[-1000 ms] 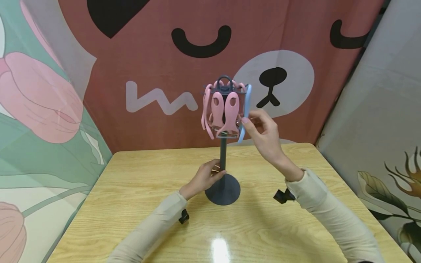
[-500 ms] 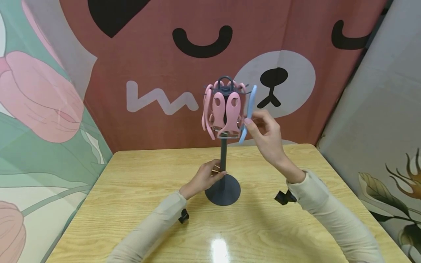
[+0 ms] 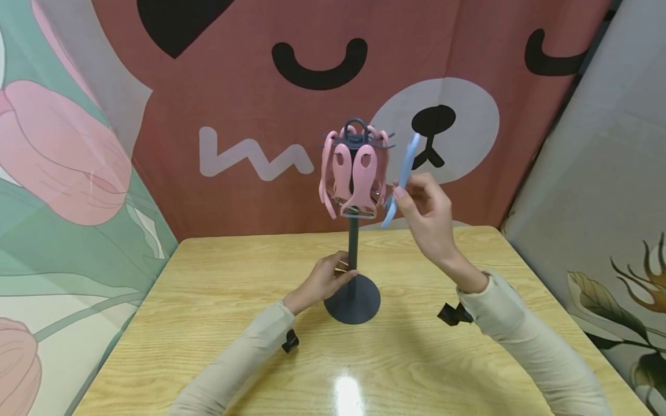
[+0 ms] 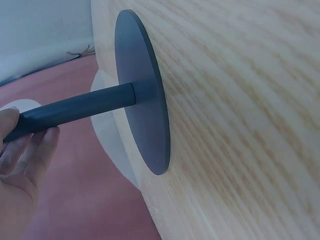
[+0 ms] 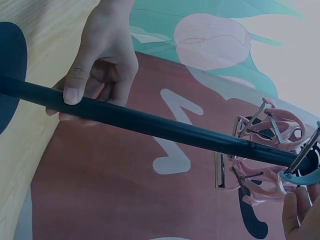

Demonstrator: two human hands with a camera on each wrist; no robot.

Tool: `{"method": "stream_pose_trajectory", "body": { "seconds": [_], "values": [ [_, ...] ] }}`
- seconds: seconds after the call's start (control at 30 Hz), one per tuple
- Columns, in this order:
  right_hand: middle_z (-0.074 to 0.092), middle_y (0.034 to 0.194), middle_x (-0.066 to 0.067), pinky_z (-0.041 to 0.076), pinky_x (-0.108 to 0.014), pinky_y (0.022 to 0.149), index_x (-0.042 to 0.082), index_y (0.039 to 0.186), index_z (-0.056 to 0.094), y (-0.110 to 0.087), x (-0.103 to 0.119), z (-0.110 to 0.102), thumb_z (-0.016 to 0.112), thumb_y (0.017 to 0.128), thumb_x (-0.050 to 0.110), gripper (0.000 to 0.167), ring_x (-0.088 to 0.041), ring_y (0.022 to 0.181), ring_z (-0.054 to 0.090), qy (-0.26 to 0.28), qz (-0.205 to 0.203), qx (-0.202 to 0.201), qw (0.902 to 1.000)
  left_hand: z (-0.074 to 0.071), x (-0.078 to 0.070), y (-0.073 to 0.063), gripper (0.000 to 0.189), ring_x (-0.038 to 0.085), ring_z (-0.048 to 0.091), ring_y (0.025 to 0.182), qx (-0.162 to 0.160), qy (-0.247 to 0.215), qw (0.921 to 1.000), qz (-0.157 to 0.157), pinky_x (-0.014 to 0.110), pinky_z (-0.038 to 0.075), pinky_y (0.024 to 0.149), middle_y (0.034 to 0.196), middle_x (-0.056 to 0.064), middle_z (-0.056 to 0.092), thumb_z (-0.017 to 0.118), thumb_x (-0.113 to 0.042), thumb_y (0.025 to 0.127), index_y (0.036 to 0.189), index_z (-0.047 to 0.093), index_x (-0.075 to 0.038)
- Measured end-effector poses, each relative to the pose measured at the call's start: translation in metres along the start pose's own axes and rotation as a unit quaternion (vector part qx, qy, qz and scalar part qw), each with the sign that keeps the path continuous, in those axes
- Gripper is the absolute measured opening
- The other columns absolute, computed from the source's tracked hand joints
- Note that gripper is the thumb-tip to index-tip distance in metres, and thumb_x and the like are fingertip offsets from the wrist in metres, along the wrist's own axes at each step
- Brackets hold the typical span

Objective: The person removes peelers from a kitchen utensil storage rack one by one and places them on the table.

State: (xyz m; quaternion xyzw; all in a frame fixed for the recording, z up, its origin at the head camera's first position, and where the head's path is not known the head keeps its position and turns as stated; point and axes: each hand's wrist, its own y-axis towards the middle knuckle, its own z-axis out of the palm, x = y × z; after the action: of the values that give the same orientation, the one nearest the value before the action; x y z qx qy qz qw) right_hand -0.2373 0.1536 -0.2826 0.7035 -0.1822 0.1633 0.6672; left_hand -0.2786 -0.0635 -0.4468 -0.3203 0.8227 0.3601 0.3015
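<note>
In the head view, a dark grey stand rises from a round base on the table. Several pink Y-shaped peelers hang from hooks around its top. My left hand holds the pole low down, just above the base; the left wrist view shows thumb and fingers on either side of it. Pinched between thumb and fingers of my right hand, a light blue peeler leans to the right of the rack, its handle end apart from the hooks. Its metal blade shows in the right wrist view.
The stand's round base sits mid-table on the wood-grain table. Bare hooks stick out at the rack's right side. Printed cloths hang behind and at both sides of the table.
The blue peeler has come away from the rack's right side, its top end swinging out to the right with my right hand. My left hand has stayed on the pole.
</note>
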Motion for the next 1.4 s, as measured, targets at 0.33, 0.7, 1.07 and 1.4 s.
{"method": "stream_pose_trajectory", "body": {
  "seconds": [0.33,0.7,1.07,1.4],
  "values": [
    [0.057,0.096,-0.009,0.054,-0.025,0.072,-0.015,0.106,0.058,-0.008,-0.007,-0.009,0.059,0.099,0.01,0.026,-0.017,0.079,0.061,0.0,0.02,0.015,0.9997,0.0,0.0,0.0,0.03,0.023,0.069,0.098,-0.012,0.001,0.9999,0.002,0.024,0.056,0.079,0.108,0.012,0.065,0.066,-0.011,0.096,0.121,0.057,0.003],
    [0.059,0.095,-0.005,0.047,-0.027,0.082,-0.019,0.103,0.055,-0.016,0.007,-0.009,0.054,0.091,-0.015,0.013,-0.012,0.088,0.058,-0.053,0.064,0.016,0.9964,0.0,0.001,-0.001,0.029,0.024,0.069,0.098,-0.009,0.001,1.0,0.0,0.024,0.056,0.079,0.109,0.013,0.064,0.065,-0.012,0.097,0.122,0.057,0.002],
    [0.057,0.093,-0.019,0.051,-0.022,0.077,-0.019,0.102,0.055,-0.027,0.002,-0.015,0.055,0.091,-0.016,0.012,-0.011,0.084,0.06,-0.068,0.097,0.028,0.9926,0.001,0.001,-0.001,0.032,0.023,0.069,0.098,-0.006,0.0,0.9999,-0.012,0.025,0.057,0.079,0.11,0.012,0.064,0.065,-0.013,0.097,0.124,0.057,0.003],
    [0.057,0.093,-0.024,0.053,-0.024,0.077,-0.016,0.1,0.058,-0.036,-0.006,-0.018,0.06,0.089,-0.016,0.011,-0.011,0.086,0.06,-0.089,0.115,0.032,0.9888,0.002,0.0,-0.002,0.03,0.023,0.069,0.098,-0.003,0.01,0.9998,-0.015,0.024,0.056,0.078,0.111,0.012,0.064,0.065,-0.014,0.097,0.122,0.057,0.001]
  ]
}}
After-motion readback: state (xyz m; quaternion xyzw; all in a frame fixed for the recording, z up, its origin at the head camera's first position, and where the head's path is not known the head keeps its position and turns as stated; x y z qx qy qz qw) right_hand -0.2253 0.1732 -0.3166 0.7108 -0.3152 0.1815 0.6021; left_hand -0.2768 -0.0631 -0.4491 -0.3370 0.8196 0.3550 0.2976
